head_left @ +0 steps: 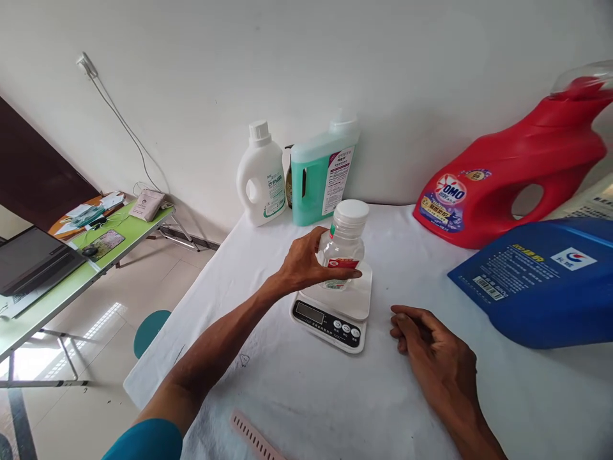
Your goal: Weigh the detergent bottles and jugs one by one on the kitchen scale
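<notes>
Head view: our left hand wraps its fingers round the light, slippery bottle on the scale; right hand rests loosely curled.

Scale at table centre; clear bottle on its platform, left hand round bottle. Right hand on table, just R of scale. Behind, by wall: jug L, tall bottle beside it. Far R: big jug behind, flat container in front. Comb at near edge
</notes>
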Tool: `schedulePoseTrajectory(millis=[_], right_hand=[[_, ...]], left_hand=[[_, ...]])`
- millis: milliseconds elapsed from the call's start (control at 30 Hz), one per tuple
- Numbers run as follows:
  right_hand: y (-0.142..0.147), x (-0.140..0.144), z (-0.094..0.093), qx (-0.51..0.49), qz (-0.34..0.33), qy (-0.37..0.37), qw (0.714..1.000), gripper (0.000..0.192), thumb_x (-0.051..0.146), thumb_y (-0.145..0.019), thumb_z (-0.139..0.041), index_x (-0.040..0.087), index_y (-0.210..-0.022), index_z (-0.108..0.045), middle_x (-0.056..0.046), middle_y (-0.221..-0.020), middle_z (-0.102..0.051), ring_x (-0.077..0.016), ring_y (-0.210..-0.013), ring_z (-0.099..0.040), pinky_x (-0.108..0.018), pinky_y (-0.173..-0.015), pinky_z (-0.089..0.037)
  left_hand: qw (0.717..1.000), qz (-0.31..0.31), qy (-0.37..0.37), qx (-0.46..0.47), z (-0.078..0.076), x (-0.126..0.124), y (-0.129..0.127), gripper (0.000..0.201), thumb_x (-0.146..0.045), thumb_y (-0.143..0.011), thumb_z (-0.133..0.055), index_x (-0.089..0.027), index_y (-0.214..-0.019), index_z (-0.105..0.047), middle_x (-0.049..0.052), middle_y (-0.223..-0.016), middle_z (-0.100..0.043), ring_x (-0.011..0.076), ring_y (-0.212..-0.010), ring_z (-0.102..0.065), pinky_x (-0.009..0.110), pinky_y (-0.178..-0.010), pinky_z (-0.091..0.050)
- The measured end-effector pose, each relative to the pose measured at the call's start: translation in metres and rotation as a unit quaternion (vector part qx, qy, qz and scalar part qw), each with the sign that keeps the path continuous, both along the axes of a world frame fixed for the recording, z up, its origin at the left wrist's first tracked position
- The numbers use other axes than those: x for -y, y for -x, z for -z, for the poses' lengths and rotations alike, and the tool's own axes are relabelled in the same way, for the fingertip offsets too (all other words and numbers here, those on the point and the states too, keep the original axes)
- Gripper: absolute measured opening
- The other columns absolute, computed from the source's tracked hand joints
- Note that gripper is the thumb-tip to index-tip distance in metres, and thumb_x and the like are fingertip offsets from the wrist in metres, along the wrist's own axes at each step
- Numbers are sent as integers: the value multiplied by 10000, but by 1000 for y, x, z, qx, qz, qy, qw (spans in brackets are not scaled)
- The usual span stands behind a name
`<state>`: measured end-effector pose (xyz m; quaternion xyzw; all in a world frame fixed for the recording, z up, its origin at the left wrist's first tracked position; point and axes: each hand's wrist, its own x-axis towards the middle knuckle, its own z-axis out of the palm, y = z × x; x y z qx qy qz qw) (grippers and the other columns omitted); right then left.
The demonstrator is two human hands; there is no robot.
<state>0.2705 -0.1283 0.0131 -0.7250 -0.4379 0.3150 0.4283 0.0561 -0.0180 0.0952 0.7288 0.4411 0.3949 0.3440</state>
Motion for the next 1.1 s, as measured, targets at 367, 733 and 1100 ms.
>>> schedulePoseTrajectory(millis=[367,733,1100], right_hand=[[0,0,-3,-2,-14,3,1000,598,715,-808,-553,198,-1028,-759,-84,-821,-744,-229,-644,-663,-371,-633,-575],[-2,-1,4,-9,-4,-24,1000,500,641,-830,-585,202,-987,-766,-61,-750,-729,-203,-588,-642,-329,-580,-562],[2,1,2,-65,-19,-75,995,429,562,-896,-578,173,-996,-729,-56,-739,-683,-186,-620,-613,-297,-567,-521]], left_hand=[[967,-246,-59,16,1,-75,64,557,-425,-642,-943,-199,-1035,-619,41,-960,-742,203,-828,-671,309,-725,-490],[942,-329,-42,-44,34,-130,70,530,-432,-657,-926,-225,-993,-572,72,-1023,-742,270,-955,-695,374,-832,-508],[939,-323,-113,-17,46,-88,69,602,-378,-704,-881,-193,-1158,-531,106,-1168,-618,265,-1075,-637,454,-969,-535]])
